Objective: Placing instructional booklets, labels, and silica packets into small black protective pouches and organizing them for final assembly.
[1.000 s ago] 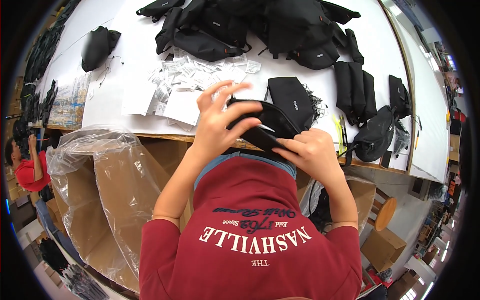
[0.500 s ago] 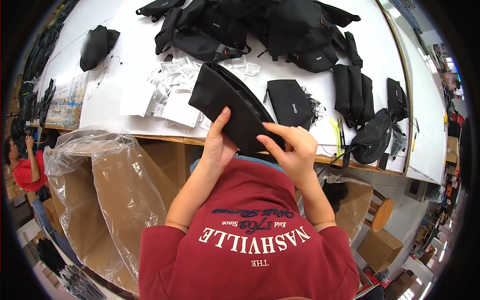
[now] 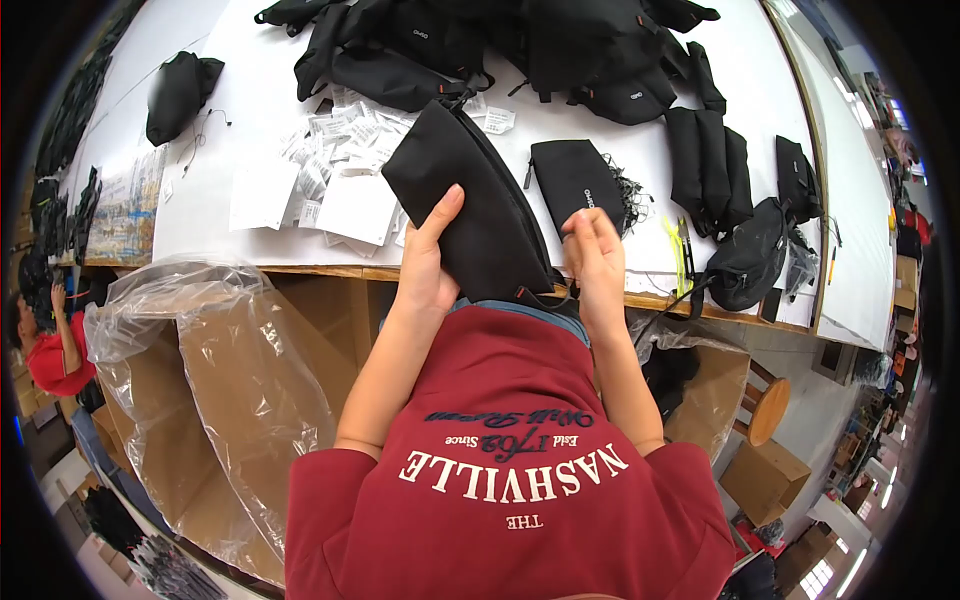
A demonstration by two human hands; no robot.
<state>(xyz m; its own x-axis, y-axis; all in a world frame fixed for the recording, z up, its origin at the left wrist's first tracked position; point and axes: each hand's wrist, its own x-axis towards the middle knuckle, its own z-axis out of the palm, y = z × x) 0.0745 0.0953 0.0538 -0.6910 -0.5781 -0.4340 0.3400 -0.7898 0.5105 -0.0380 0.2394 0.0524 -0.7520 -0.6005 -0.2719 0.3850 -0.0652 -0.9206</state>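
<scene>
A black zippered pouch [image 3: 478, 215] is tilted in front of me, its zip edge running along the right side. My left hand [image 3: 432, 250] is closed on its lower left side, with the thumb laid across the front. Just right of the pouch, my right hand [image 3: 597, 255] is raised with its fingers curled in. What those fingers hold, if anything, is too small to make out. Behind that hand another black pouch [image 3: 570, 180] lies on the table, beside a bunch of thin black cords [image 3: 630, 197].
Black bags [image 3: 590, 50] are heaped at the far side of the white table [image 3: 260, 70]. White paper tags [image 3: 335, 140] lie left of my pouch. A plastic-lined carton [image 3: 210, 370] stands below the table's left front edge. At far left is a co-worker in red [image 3: 62, 350].
My right hand has left the pouch's lower right edge and moved up and slightly right, its fingers curling. My left hand keeps hold of the pouch, which now hangs a little more upright.
</scene>
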